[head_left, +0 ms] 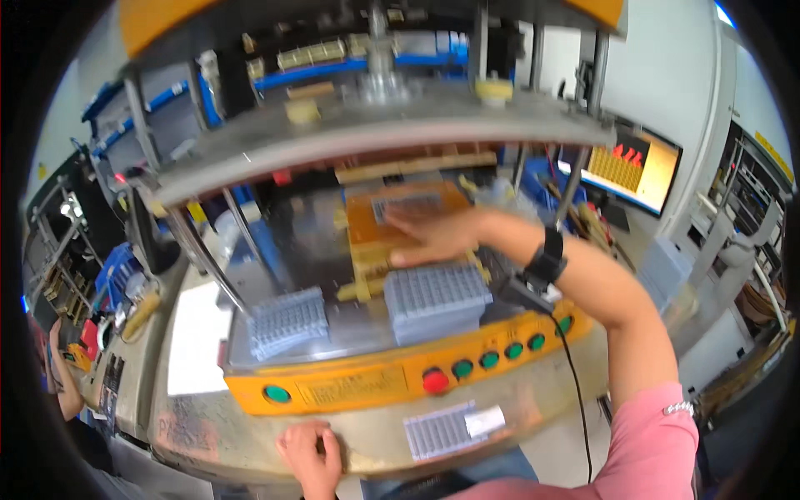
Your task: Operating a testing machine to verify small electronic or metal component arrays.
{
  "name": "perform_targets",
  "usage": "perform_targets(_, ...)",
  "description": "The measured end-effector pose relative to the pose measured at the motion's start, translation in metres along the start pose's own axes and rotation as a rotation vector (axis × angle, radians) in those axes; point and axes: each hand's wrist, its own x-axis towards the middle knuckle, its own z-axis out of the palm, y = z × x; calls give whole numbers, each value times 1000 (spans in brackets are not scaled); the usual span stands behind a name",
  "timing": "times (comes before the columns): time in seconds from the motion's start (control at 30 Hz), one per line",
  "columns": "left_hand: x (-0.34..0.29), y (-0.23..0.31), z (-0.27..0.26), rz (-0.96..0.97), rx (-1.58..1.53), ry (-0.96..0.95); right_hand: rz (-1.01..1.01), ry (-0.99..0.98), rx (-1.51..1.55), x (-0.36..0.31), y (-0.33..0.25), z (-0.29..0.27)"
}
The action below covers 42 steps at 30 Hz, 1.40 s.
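Observation:
My right hand [433,235] reaches under the raised press plate [392,137], fingers stretched out over an orange fixture block [367,225]. A small grey patterned piece [408,206] lies on the block at my fingertips; blur hides whether I touch it. Just in front of that hand sits a stack of grey-blue ribbed sheets [437,302]. My left hand [310,452] rests at the bench's front edge, fingers curled in, with nothing visible in them. To its right, a single ribbed sheet [442,432] with a white label [485,422] lies on the bench.
A second ribbed stack [289,322] stands on the left of the press bed. Green buttons [489,360] and a red button [435,381] line the yellow front panel. Metal posts [204,254] flank the bed. A black cable [575,392] hangs from my wrist strap [546,257]. A monitor [637,171] stands right.

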Motion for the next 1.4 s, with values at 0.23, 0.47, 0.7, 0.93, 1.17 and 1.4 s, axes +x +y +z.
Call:
perform_targets(0.23, 18, 10, 9, -14, -84, 21, -175, 288, 61, -62, -35, -4)
perform_targets(0.47, 5, 6, 3, -19, 2, 44, -519, 383, 141, -146, -115, 73)
perform_targets(0.7, 8, 10, 6, 39, -17, 30, -414, 302, -190, -157, -129, 164)
perform_targets(0.93, 4, 8, -1, -8, -82, 183, -382, 311, -239, -151, -127, 192)
perform_targets(1.17, 16, 13, -1, 82, 88, 194, -365, 320, -235, -143, -115, 197)
perform_targets(1.4, 14, 15, 0, 76, 116, 166, -538, 377, -182, -146, -128, 181)
